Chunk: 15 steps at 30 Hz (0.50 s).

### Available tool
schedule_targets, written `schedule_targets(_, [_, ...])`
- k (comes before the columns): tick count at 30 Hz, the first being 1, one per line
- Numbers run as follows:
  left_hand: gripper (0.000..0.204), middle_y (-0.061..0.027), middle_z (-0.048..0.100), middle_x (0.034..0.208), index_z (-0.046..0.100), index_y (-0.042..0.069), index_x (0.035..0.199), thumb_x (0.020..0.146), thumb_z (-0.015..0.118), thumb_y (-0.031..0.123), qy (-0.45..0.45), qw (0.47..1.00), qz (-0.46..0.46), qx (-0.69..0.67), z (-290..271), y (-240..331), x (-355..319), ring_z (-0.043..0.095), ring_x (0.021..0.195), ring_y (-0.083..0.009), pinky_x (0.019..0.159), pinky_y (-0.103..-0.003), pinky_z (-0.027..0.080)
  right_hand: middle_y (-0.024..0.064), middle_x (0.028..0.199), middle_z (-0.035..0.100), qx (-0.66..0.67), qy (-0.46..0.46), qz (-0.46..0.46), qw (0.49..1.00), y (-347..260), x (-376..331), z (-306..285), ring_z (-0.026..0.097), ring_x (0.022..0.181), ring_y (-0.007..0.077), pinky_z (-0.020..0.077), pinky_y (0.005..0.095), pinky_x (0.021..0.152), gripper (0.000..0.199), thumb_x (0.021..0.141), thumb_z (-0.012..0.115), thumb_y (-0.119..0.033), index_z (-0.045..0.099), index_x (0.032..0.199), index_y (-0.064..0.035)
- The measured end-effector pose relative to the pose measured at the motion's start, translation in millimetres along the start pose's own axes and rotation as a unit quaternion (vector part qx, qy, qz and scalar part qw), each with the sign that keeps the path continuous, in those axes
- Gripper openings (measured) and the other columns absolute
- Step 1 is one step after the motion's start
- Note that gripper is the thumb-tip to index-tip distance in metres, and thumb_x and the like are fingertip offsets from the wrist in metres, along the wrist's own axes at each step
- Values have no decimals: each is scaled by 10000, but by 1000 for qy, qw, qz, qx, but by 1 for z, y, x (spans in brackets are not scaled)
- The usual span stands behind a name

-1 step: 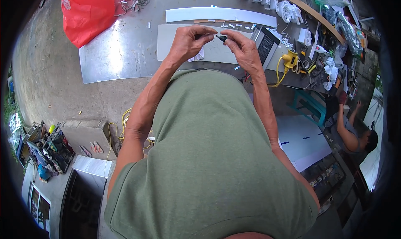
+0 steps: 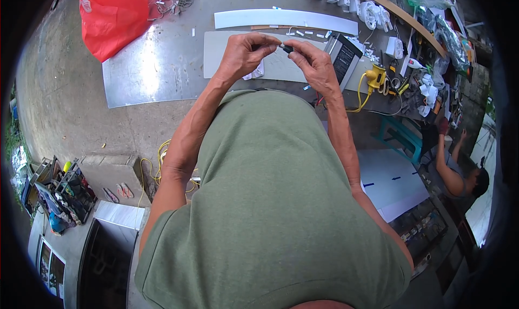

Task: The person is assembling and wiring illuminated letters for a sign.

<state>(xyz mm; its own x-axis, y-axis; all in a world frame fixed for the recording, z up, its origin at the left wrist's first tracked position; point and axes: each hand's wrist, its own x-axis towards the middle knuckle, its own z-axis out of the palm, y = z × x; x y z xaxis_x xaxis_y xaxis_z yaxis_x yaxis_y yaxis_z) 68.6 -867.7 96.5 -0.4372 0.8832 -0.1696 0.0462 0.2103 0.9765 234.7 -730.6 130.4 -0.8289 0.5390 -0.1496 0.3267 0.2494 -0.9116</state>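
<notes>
Both my hands meet over the worktable, fingertips nearly touching. Between the thumb and fingers of my right hand [image 2: 315, 65] is a small dark piece [image 2: 286, 48], too small to name for certain. Its left end reaches the fingertips of my left hand [image 2: 244, 54]. Those left fingers are pinched together, and whatever they grip is too small to make out. Below the hands lies a flat grey board [image 2: 219, 55]. A white plastic part [image 2: 259, 70] shows partly beside my left hand. A metal box with a dark label [image 2: 346, 59] rests just beyond my right hand.
A curved white strip [image 2: 281, 20] lies farther back. On the right are a yellow corded tool [image 2: 374, 77], scattered white pieces, and a long wooden strip [image 2: 403, 20]. A red bag [image 2: 114, 20] occupies the far left. Another person [image 2: 454, 174] sits at the right, near a teal stool [image 2: 403, 138].
The small dark piece has shifted or turned very slightly at my fingertips. My arms and the surrounding things look the same.
</notes>
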Motion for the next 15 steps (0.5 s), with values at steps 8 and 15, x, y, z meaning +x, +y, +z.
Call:
schedule_targets(8, [195,-81,761,958,764,25,1085,935,710,137,-27,999,-21,-29,-2,-6,0,687,883,-127,802,-286,561,-8,750,552,-123,-30,-14,992,-4,-3,2,442,617,86,390,282,562,382,839,813,-203,726,1195,-96])
schedule_targets(15, [173,-99,769,924,780,53,1054,911,716,127,-50,998,-19,-23,-3,-6,1,712,853,-154,776,-310,577,12,742,633,-111,-13,-40,993,-1,-2,1,478,565,98,413,293,539,266,857,790,-223,761,1096,-108])
